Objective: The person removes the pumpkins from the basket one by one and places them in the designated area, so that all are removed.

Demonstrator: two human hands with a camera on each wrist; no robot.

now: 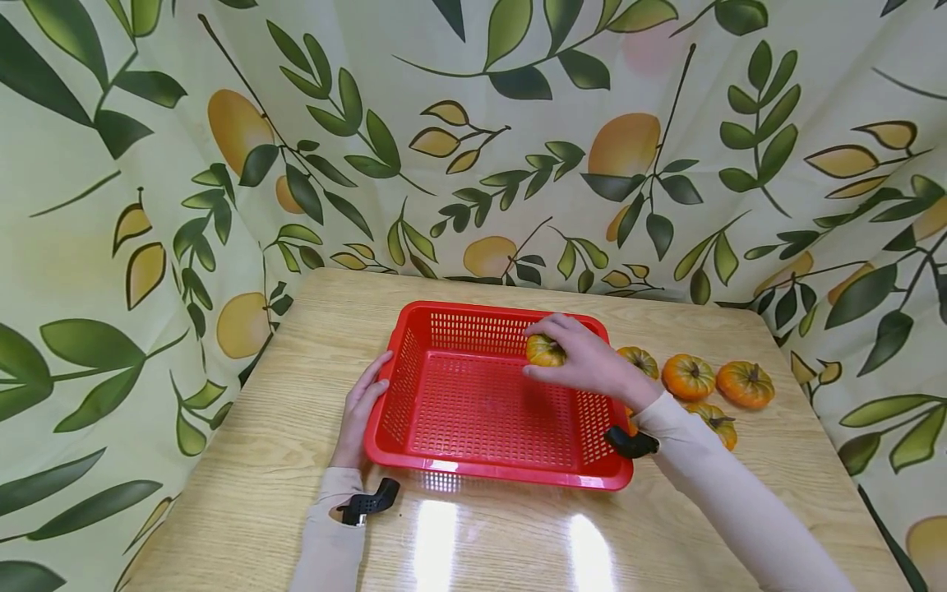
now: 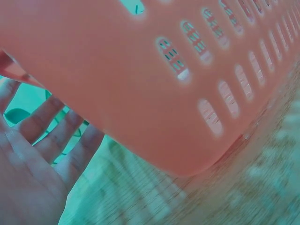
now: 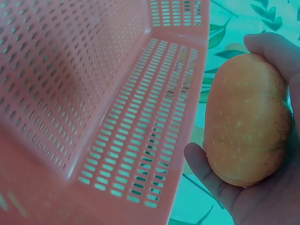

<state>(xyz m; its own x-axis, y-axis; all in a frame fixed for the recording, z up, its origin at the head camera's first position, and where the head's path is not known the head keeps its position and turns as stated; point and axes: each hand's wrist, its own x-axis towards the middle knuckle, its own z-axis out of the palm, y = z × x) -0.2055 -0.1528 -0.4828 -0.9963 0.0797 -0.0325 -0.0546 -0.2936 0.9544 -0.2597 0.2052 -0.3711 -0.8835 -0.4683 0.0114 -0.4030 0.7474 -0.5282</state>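
Note:
A small orange-and-green pumpkin (image 1: pixel 545 351) is held by my right hand (image 1: pixel 584 355) over the right part of a red plastic basket (image 1: pixel 499 477). In the right wrist view, thumb and fingers grip the pumpkin (image 3: pixel 248 122) by its sides, beyond the basket's perforated wall (image 3: pixel 136 126). My left hand (image 1: pixel 362 411) is at the basket's left rim, its fingertips right at the edge. In the left wrist view its fingers (image 2: pixel 77 154) extend fairly straight along the basket's outer side (image 2: pixel 117 93), their tips hidden behind it.
To the right of the basket lie several more pumpkins (image 1: pixel 688 376), some partly hidden by the right arm. The wooden table (image 1: pixel 274 460) carries everything. A leaf-patterned curtain (image 1: pixel 459 189) hangs along its back and sides.

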